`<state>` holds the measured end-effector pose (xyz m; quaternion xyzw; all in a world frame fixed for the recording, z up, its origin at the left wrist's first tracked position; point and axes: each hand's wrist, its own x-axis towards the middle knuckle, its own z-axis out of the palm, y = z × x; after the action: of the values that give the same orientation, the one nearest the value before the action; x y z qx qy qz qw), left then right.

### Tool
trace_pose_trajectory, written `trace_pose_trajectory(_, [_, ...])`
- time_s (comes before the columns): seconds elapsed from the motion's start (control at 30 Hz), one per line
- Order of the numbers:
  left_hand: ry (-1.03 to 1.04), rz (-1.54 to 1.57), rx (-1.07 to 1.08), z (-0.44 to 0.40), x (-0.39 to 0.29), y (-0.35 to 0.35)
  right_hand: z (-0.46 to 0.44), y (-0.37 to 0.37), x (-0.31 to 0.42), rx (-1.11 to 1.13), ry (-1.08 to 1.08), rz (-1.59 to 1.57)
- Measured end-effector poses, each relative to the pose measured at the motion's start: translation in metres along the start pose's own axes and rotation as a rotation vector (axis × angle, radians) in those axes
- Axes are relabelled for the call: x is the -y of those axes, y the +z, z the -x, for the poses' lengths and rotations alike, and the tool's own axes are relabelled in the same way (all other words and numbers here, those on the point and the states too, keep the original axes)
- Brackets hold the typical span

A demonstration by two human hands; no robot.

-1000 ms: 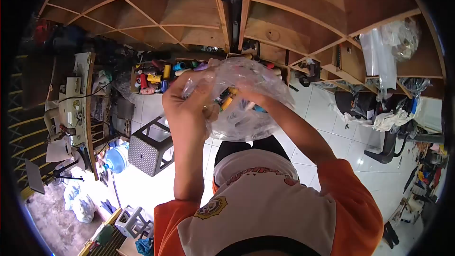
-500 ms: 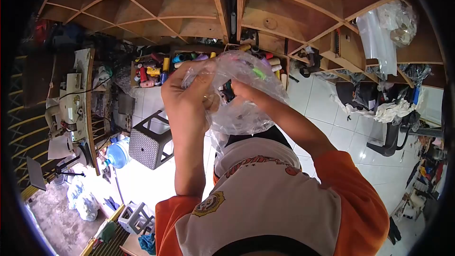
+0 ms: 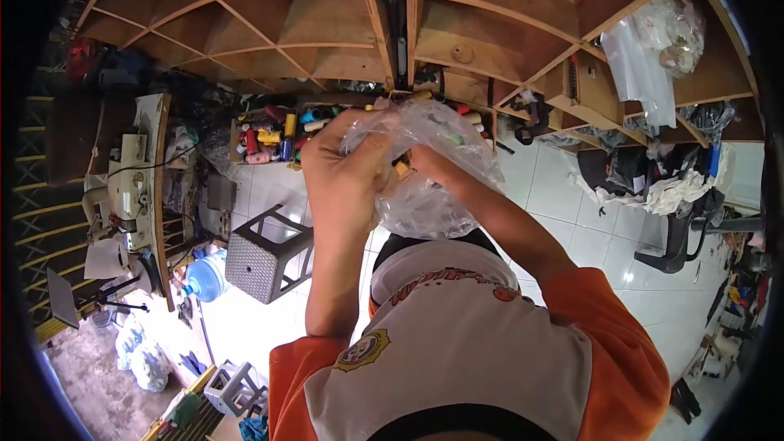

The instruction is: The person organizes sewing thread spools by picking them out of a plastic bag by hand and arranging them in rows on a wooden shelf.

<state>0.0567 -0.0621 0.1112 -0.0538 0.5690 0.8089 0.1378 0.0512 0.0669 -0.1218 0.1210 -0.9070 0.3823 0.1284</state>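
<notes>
A clear plastic bag [image 3: 433,204] hangs in front of my chest, its mouth held by my left hand [image 3: 347,165], whose fingers are closed on the plastic. My right hand [image 3: 426,165] reaches inside the bag, with its fingertips hidden by plastic and by small dark and yellow things there. What those fingers hold, if anything, cannot be made out. Behind the bag lie coloured thread spools [image 3: 269,136] in an open box, several of them red, yellow and blue.
Wooden shelves [image 3: 490,16] span the top, with plastic bags [image 3: 645,57] at the right. A grey stool [image 3: 255,265] and a blue water bottle [image 3: 206,276] stand at the left on the tiled floor. A sewing machine [image 3: 131,188] is farther left.
My right hand has stayed in the bag while its fingers shifted among the contents. The bag and my left hand have moved slightly to the right in view.
</notes>
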Motion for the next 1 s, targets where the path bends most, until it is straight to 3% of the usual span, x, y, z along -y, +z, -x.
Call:
trace_pose_trajectory(0.4, [-0.011, 0.000, 0.049, 0.005, 0.005, 0.002, 0.014, -0.009, -0.015, -0.139, -0.177, 0.022])
trace_pose_trajectory(0.57, [-0.045, -0.019, -0.003, 0.002, 0.012, 0.001, 0.013, -0.031, 0.003, -0.005, -0.025, -0.073])
trace_pose_trajectory(0.7, [-0.027, -0.004, -0.040, -0.009, 0.020, -0.004, -0.006, -0.079, 0.029, 0.446, 0.458, -0.533])
trace_pose_trajectory(0.77, [-0.029, 0.016, -0.052, -0.013, 0.019, -0.004, -0.003, -0.098, 0.037, 0.490, 0.593, -0.806])
trace_pose_trajectory(0.93, [-0.061, 0.057, -0.042, -0.022, 0.017, -0.001, -0.005, -0.136, 0.064, 0.297, 0.809, -1.378])
trace_pose_trajectory(1.0, [-0.046, 0.062, -0.052, -0.026, 0.020, 0.003, -0.006, -0.143, 0.062, 0.414, 0.735, -1.577])
